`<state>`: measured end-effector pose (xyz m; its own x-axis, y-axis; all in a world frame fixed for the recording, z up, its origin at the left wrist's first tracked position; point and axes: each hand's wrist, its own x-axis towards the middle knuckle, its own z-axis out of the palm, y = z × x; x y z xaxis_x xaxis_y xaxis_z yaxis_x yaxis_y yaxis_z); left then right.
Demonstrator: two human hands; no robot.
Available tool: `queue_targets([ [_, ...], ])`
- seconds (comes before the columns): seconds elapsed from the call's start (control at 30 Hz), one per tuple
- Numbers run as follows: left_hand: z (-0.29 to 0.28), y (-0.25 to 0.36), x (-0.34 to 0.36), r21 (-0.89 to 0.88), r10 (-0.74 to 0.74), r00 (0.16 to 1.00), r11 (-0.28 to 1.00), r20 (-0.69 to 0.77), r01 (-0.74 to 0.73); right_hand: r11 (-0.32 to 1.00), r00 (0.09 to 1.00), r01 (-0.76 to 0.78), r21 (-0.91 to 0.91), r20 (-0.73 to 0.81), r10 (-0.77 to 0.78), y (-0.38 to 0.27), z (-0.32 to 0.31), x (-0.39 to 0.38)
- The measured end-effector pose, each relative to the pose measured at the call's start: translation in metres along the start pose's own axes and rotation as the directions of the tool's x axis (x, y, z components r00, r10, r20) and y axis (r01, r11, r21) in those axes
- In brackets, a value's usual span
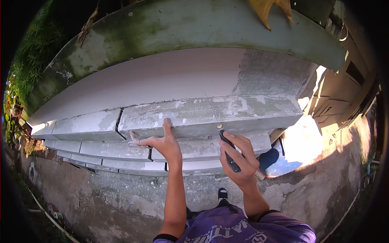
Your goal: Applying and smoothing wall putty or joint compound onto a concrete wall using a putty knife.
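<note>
My right hand [241,160] is closed round the black handle [229,152] of a hand tool. A pale collar tops the handle, and a very thin blade or rod, hard to make out, runs from it toward the ledge. My left hand [164,143] has its fingers spread and appears to touch the front edge of a long grey block [194,111]. Patchy white coating and scraped grey areas mark the block's top. A dark gap separates it from the shorter block [87,125] to its left.
Behind the ledge rises a wall [174,75], white with a rough grey patch at right. A mossy green curved sheet [194,28] overhangs it, bearing a dry leaf [273,10]. More block courses [117,150] lie lower down. A blue and white container [283,160] stands right on the concrete floor [121,202].
</note>
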<state>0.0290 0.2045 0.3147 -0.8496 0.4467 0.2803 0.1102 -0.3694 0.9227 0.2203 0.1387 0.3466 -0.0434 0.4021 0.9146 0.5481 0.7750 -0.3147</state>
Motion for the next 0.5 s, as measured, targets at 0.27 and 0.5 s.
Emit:
queue_targets([
  [0.27, -0.044, -0.004, -0.015, 0.048, 0.093, 0.992, 0.994, 0.084, -0.097, 0.986, 0.959, -0.047, -0.158, 0.269, 0.089, -0.018, -0.028, 0.007],
  [0.5, -0.212, -0.100, -0.036, 0.181, 0.106, 0.936, 0.968, 0.335, -0.175, 0.680, 0.957, -0.274, -0.680, -0.125, 0.261, 0.015, -0.137, -0.003],
])
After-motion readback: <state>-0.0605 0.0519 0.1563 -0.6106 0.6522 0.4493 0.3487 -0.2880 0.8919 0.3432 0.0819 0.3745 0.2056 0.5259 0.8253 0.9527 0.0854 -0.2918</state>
